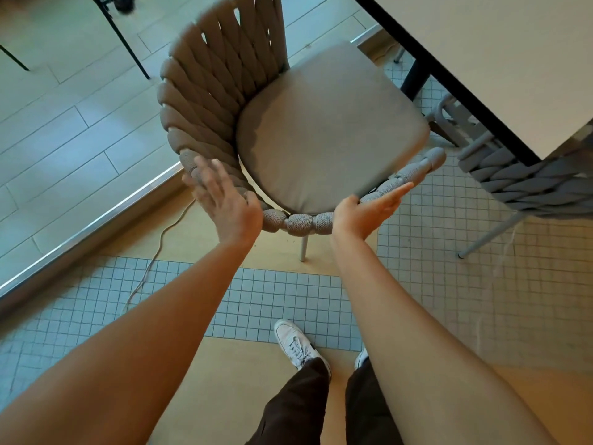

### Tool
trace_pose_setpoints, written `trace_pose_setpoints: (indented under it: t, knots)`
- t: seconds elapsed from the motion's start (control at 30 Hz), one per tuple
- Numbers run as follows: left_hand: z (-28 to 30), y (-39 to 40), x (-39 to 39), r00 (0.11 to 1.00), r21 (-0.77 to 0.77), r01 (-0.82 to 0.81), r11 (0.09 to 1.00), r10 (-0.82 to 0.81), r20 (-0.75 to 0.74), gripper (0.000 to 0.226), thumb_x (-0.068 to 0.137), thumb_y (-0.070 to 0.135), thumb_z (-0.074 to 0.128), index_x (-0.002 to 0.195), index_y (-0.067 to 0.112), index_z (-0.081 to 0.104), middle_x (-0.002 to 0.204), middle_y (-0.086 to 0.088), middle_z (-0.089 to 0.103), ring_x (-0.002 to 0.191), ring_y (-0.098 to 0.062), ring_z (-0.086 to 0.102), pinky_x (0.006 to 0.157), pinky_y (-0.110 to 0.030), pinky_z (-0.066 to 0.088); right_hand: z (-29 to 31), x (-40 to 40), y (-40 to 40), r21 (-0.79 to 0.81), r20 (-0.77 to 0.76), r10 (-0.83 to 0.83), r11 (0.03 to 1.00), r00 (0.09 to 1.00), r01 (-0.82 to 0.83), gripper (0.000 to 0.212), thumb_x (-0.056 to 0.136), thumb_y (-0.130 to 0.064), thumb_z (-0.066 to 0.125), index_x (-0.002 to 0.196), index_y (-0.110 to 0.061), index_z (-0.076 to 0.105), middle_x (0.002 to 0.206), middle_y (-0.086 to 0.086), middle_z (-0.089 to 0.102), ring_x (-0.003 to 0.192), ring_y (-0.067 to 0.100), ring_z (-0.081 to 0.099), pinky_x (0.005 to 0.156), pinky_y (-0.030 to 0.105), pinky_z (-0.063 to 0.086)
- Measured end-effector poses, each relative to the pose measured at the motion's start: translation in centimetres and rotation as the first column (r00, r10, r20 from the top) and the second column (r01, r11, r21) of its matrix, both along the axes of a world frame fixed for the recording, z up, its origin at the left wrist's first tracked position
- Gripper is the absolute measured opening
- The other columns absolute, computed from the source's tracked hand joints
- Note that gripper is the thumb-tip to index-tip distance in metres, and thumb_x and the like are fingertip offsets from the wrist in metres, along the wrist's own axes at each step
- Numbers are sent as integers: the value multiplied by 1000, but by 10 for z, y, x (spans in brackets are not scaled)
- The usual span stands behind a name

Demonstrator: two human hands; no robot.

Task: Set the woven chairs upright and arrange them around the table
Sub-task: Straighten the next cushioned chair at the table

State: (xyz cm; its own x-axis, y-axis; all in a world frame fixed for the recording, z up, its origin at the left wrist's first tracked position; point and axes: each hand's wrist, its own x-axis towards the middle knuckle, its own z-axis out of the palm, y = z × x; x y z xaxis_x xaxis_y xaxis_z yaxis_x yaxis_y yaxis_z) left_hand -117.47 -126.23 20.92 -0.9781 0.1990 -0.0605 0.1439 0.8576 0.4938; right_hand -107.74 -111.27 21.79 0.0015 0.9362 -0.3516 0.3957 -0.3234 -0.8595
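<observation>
A taupe woven chair [205, 91] with a padded seat cushion [327, 130] stands upright in front of me, beside the corner of a white table [500, 59]. My left hand [224, 200] is open, fingers spread, resting against the chair's woven rim at its left side. At the rim's near right my right hand [369, 210] lies flat and open, palm against the woven edge. A second woven chair [526, 184] sits tucked partly under the table at the right; only its back and one leg show.
The table's black leg [415, 78] stands just behind the chair. A metal floor threshold [96, 220] runs diagonally at left, with a thin cable [154, 258] trailing across the floor. Black furniture legs [125, 40] stand at top left. My feet [298, 345] are below.
</observation>
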Motion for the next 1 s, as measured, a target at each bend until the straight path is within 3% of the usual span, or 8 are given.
trace_pose_setpoints:
  t: [0.07, 0.13, 0.23, 0.3, 0.37, 0.57, 0.8, 1.0]
  knots:
    - [-2, -14, -9, 902, -208, 357, 911, -394, -177, 68, 101, 32, 39, 162, 12, 18, 171, -6, 5, 156, -29, -10, 125, -47, -8, 0, 4, 1, 10, -6, 1, 1000, 1000, 0, 102, 90, 13, 50, 163, -28, -8, 169, 18, 8, 148, 34, 34, 104, 32, 43]
    - [-1, -24, -25, 695, -325, 615, 719, -689, -208, 54, 106, 44, 33, 151, 16, 47, 160, -6, 40, 156, -27, 16, 125, -51, 12, 0, 5, 2, 19, -14, -4, 1000, 1000, 5, 103, 90, 13, 50, 163, -30, -8, 169, 16, 10, 148, 33, 34, 102, 29, 43]
    - [1, -26, -48, 524, -366, 762, 535, -841, -138, 61, 106, 57, 29, 107, 19, 76, 108, -6, 76, 111, -30, 69, 94, -45, 51, -3, 3, 1, 22, -20, -16, 1000, 1000, 17, 104, 90, 11, 52, 162, -34, -9, 169, 12, 12, 145, 29, 39, 96, 24, 43]
    - [3, -20, -54, 498, -390, 761, 519, -852, -162, 65, 104, 59, 26, 89, 22, 78, 81, 0, 75, 72, -25, 71, 66, -33, 51, -5, 2, 2, 35, -8, -29, 999, 1000, 30, 104, 90, 10, 53, 163, -34, -7, 169, 11, 13, 144, 28, 40, 95, 20, 40]
    - [3, -16, -53, 494, -408, 742, 532, -845, -202, 62, 103, 57, 29, 81, 23, 76, 73, 4, 73, 61, -23, 67, 58, -30, 46, -8, 0, 5, 46, 5, -33, 998, 999, 32, 104, 89, 11, 53, 163, -32, -6, 168, 11, 14, 145, 26, 38, 96, 16, 35]
    - [4, -6, -60, 506, -427, 713, 556, -829, -236, 58, 101, 54, 33, 77, 22, 75, 70, 4, 71, 56, -23, 63, 56, -26, 35, -10, -10, 18, 56, 15, -47, 997, 999, 46, 105, 88, 12, 54, 163, -32, -5, 167, 11, 17, 145, 26, 38, 98, 20, 38]
    - [5, 6, -72, 514, -440, 694, 570, -820, -252, 55, 98, 49, 33, 76, 20, 75, 69, 3, 71, 57, -26, 63, 54, -29, 41, -20, -23, 31, 92, -1, -64, 994, 998, 64, 104, 86, 14, 52, 164, -27, -3, 166, 13, 18, 145, 25, 36, 74, -9, 31]
    - [0, 7, -82, 495, -421, 717, 556, -831, -255, 53, 97, 48, 35, 80, 20, 77, 68, 2, 71, 58, -26, 63, 55, -30, 43, -15, -30, 32, 99, 22, -64, 993, 998, 61, 103, 88, 13, 52, 163, -28, -4, 165, 14, 19, 142, 26, 42, 93, 15, 39]
